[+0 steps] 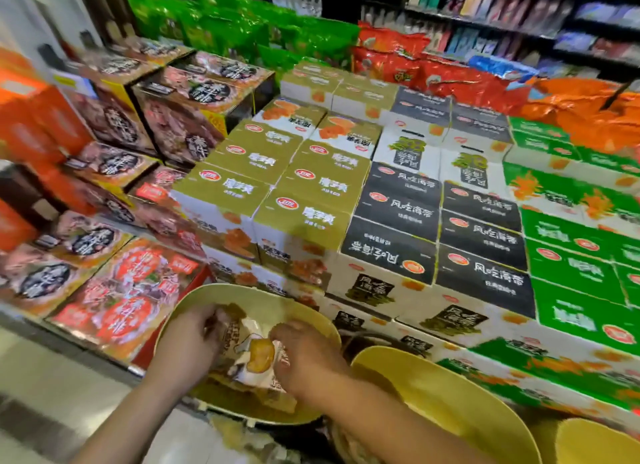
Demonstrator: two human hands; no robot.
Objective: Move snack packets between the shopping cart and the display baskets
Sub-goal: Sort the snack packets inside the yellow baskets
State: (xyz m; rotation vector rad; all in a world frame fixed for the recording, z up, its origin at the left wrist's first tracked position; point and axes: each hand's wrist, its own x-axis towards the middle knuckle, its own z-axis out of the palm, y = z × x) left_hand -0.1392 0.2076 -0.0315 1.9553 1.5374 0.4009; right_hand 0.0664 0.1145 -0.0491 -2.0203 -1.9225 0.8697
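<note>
Head view: item one, a round pale-yellow plastic display basket [313,316], your landmark, set at the foot of the stacked snack cartons. Inside it, your left hand [188,346] and right hand [304,354] both reach down; the fingers of each curl onto crinkly white-and-brown snack packets [254,358] printed with an orange-yellow piece, which lie in the basket's middle. Motion blur hides whether you grip one packet or several. Item two, a second yellow plastic basket [446,398], just right of the landmark. Step in hand, by my reading: gathering or settling packets in the basket. No cart shows, so direction is uncertain. Next move calls for a firm pinch on the slippery wrappers before lifting clear of the rim.
</note>
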